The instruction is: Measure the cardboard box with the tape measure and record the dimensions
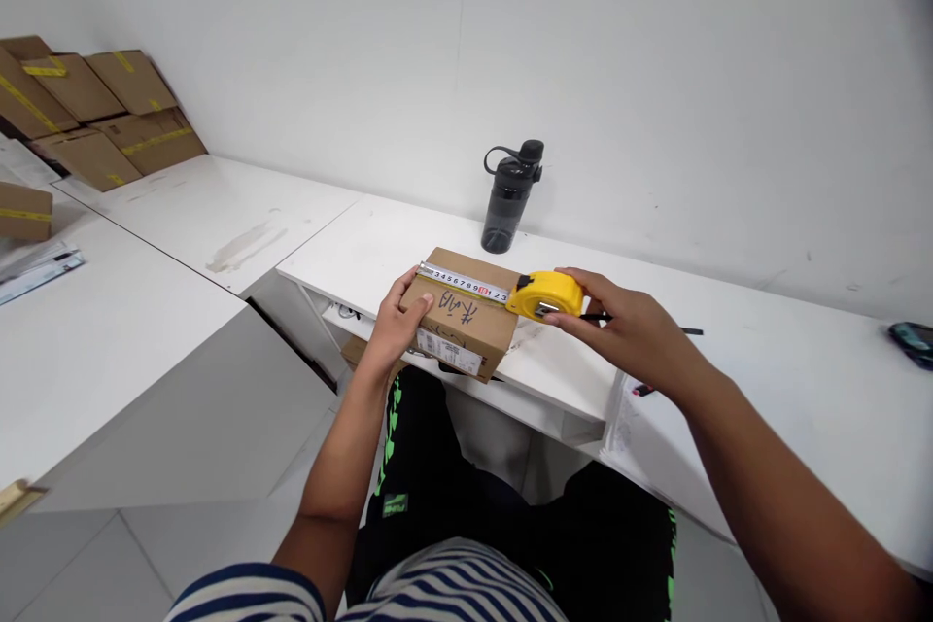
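A small cardboard box (502, 326) with handwriting on top and a white label on its near side sits at the desk's front edge. My left hand (397, 321) grips its left end, thumb on the top face and fingers at the far corner, by the end of the blade. In my right hand (627, 321) is a yellow tape measure (548, 293), held at the box's right end. Its pulled-out blade (466, 286) lies along the top of the box, numbers facing up. A dark pen (691, 331) passes through the same hand, its two ends showing on either side.
A black shaker bottle (508, 199) stands behind the box near the wall. Papers (634, 423) with a red-and-black pen (642, 390) lie right of the open shelf. Several taped cartons (117, 117) are stacked at far left. A dark object (913, 342) rests at far right.
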`<act>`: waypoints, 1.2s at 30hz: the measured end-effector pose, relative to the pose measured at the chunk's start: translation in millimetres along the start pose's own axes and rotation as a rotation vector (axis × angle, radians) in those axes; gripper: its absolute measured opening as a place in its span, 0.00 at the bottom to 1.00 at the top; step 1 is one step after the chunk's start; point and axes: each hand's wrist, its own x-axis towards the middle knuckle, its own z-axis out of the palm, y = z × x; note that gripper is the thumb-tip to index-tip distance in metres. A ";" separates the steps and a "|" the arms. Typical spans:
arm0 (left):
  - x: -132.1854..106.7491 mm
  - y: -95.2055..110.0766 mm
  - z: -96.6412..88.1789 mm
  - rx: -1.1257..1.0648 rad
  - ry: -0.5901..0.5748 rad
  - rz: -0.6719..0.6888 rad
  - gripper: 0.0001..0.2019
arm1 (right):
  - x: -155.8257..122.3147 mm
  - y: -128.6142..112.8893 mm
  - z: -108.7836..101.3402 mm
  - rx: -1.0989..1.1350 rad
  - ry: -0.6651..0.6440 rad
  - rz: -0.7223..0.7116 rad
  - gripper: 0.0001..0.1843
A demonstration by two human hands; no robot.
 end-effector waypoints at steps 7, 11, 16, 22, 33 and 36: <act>-2.8 3.6 0.8 -0.031 -0.008 -0.031 0.29 | 54.1 -54.8 27.8 -0.039 -0.120 -0.091 0.28; -1.9 -0.1 -0.5 -0.059 -0.024 -0.018 0.29 | 83.4 -84.4 50.5 -0.094 -0.126 -0.210 0.26; -3.8 -0.9 2.1 -0.077 -0.061 -0.009 0.33 | 92.9 -96.5 60.9 -0.138 -0.114 -0.235 0.27; 15.8 -2.4 24.1 0.023 0.108 -0.005 0.34 | 40.9 -76.5 48.9 0.071 0.168 -0.104 0.30; -91.2 0.8 103.3 -0.060 -0.341 0.282 0.38 | -90.9 -19.5 72.5 0.698 0.282 -0.011 0.35; -102.0 -3.1 126.0 -0.144 -0.393 0.155 0.33 | -100.9 11.1 46.7 0.646 0.040 -0.100 0.35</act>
